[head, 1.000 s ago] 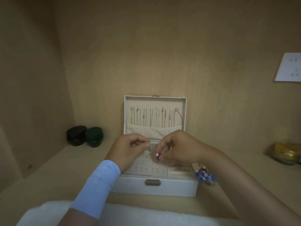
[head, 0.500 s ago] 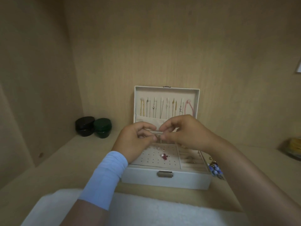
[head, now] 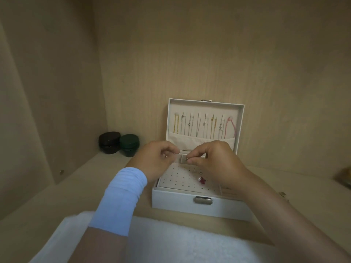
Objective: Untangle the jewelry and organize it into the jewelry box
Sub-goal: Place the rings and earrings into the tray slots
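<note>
A white jewelry box [head: 176, 203] stands open on the shelf, its lid upright with several thin necklaces [head: 204, 126] hanging inside. My left hand [head: 158, 160] and my right hand [head: 214, 160] hover close together over the box's earring panel [head: 176, 179], fingers curled. My right hand pinches a tiny metallic piece [head: 187, 158] at its fingertips. My left hand's fingertips are pinched too, but what they hold is too small to see. A red earring with a pearl [head: 202, 179] lies on the dotted panel below my right hand.
Two round jars, one black [head: 109, 142] and one dark green [head: 129, 144], stand in the back left corner. A white fluffy cloth [head: 171, 242] lies at the shelf's front edge. A yellowish object [head: 344, 177] shows at the right edge.
The view shifted, so the box sits further right and lower. My hands have drawn slightly apart, and the red earring lies uncovered on the panel.
</note>
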`<action>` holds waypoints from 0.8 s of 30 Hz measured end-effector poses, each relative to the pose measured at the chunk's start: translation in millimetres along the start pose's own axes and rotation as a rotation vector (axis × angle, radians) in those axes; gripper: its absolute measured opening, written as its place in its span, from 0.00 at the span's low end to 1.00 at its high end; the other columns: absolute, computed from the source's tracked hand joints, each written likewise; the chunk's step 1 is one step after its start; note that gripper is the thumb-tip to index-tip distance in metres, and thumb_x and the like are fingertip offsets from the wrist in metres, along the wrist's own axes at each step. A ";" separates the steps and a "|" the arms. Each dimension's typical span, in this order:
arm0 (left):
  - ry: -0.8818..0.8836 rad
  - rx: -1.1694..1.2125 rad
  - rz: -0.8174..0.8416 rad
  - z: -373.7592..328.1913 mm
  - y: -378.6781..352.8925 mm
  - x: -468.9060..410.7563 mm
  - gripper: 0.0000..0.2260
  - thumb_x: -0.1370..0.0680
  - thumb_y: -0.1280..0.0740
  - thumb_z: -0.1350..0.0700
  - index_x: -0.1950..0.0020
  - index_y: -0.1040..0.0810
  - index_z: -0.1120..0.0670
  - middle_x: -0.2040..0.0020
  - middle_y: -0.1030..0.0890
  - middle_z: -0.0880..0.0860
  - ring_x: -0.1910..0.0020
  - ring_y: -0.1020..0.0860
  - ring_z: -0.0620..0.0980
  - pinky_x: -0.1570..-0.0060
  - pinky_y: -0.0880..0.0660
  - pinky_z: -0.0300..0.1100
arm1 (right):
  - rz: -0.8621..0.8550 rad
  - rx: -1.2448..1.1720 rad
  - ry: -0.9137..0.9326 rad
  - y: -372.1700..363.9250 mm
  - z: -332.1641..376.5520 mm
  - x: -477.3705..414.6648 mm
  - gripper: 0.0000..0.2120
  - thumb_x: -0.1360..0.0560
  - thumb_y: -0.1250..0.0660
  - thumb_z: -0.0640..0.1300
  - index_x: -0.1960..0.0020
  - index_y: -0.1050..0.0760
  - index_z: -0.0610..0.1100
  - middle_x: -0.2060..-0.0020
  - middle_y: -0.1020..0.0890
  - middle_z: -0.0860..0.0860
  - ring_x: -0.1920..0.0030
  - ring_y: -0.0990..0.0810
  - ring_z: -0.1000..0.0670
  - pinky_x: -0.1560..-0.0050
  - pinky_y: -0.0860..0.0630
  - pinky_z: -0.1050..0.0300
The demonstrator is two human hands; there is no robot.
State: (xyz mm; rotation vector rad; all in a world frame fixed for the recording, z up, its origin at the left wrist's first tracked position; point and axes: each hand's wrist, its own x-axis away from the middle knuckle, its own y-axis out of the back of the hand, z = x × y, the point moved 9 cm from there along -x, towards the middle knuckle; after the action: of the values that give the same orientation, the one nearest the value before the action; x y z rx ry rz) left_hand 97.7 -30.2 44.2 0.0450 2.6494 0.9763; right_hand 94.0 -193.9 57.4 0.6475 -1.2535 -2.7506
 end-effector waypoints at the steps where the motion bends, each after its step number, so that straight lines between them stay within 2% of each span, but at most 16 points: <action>1: 0.004 -0.091 -0.015 3.0 3.2 -0.1 0.07 0.23 0.31 0.54 0.49 0.18 0.42 0.53 0.20 0.39 0.57 0.25 0.37 0.58 0.31 0.30 | 0.000 0.057 -0.009 -2.9 0.7 0.1 0.02 0.27 0.24 0.51 0.54 0.14 0.56 0.58 0.15 0.61 0.61 0.21 0.66 0.54 0.25 0.60; 5: 0.059 -0.167 0.061 17.5 0.3 -0.7 0.08 0.24 0.30 0.56 0.48 0.18 0.44 0.51 0.23 0.42 0.56 0.26 0.40 0.58 0.32 0.32 | 0.015 0.252 0.026 -17.1 13.2 0.1 0.02 0.27 0.26 0.53 0.58 0.16 0.57 0.57 0.16 0.62 0.61 0.23 0.62 0.56 0.25 0.59; 8: 0.100 -0.138 0.137 25.3 -6.3 -0.5 0.10 0.24 0.31 0.60 0.48 0.20 0.46 0.53 0.23 0.42 0.57 0.25 0.39 0.53 0.31 0.34 | -0.006 0.315 0.063 -25.4 20.5 -1.3 0.05 0.28 0.26 0.53 0.62 0.19 0.57 0.57 0.18 0.61 0.55 0.22 0.59 0.53 0.24 0.57; 15: 0.117 -0.122 0.132 30.3 -5.9 -1.2 0.11 0.23 0.34 0.63 0.50 0.20 0.46 0.49 0.21 0.46 0.51 0.22 0.46 0.47 0.27 0.38 | -0.029 0.455 0.170 -41.7 34.9 -3.7 0.03 0.26 0.29 0.52 0.56 0.17 0.55 0.54 0.19 0.58 0.54 0.22 0.55 0.58 0.28 0.59; 18: 0.107 -0.124 0.140 28.0 -6.1 -0.7 0.12 0.22 0.37 0.64 0.51 0.20 0.47 0.48 0.20 0.47 0.50 0.22 0.48 0.48 0.29 0.37 | -0.032 0.475 0.208 -44.1 39.1 -2.8 0.03 0.26 0.29 0.51 0.56 0.17 0.55 0.53 0.19 0.57 0.54 0.21 0.54 0.57 0.26 0.57; 24: 0.088 -0.120 0.132 23.4 -5.1 0.8 0.11 0.21 0.35 0.62 0.50 0.19 0.47 0.47 0.20 0.47 0.50 0.23 0.48 0.47 0.30 0.37 | -0.040 0.530 0.248 -45.3 43.7 -1.9 0.05 0.24 0.31 0.52 0.53 0.16 0.54 0.52 0.19 0.56 0.54 0.20 0.51 0.58 0.25 0.56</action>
State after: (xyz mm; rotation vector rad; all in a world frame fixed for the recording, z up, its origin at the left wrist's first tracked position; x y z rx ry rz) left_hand 104.5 -19.3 23.9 0.1549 2.6903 1.2040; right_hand 84.2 -132.1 50.5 1.0159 -1.9254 -2.2613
